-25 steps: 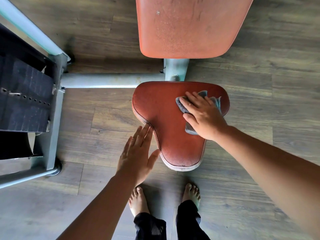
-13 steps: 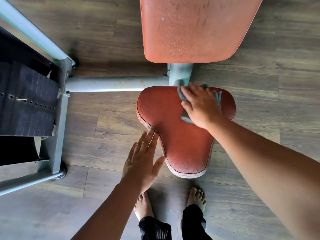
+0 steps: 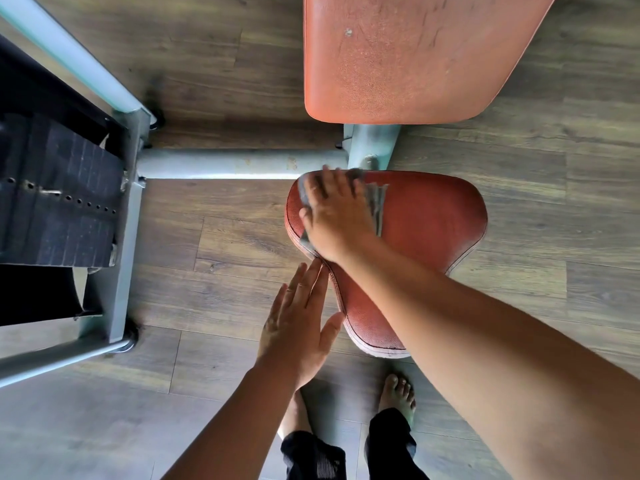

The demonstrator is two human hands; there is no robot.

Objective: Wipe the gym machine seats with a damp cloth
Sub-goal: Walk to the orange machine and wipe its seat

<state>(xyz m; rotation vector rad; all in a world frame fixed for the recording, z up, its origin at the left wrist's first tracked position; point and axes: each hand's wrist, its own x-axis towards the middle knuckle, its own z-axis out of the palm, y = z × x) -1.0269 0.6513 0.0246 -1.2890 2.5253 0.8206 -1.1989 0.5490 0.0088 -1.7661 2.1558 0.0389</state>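
A dark red padded seat (image 3: 429,220) of the gym machine lies below me, wide at the far end and narrow toward my feet. My right hand (image 3: 336,216) lies flat with spread fingers on a grey cloth (image 3: 375,206), pressing it onto the seat's far left corner. Most of the cloth is hidden under the hand. My left hand (image 3: 298,323) has straight fingers and touches the seat's left edge at its narrow part, holding nothing.
An orange back pad (image 3: 415,57) stands beyond the seat on a pale grey frame tube (image 3: 235,164). A black weight stack (image 3: 55,195) and grey frame posts are at the left. My bare feet (image 3: 396,396) stand on the wood-pattern floor below the seat.
My right hand has slid the cloth from the seat's right-middle to its far edge, then left to the far left corner. My left hand has stayed at the seat's left edge.
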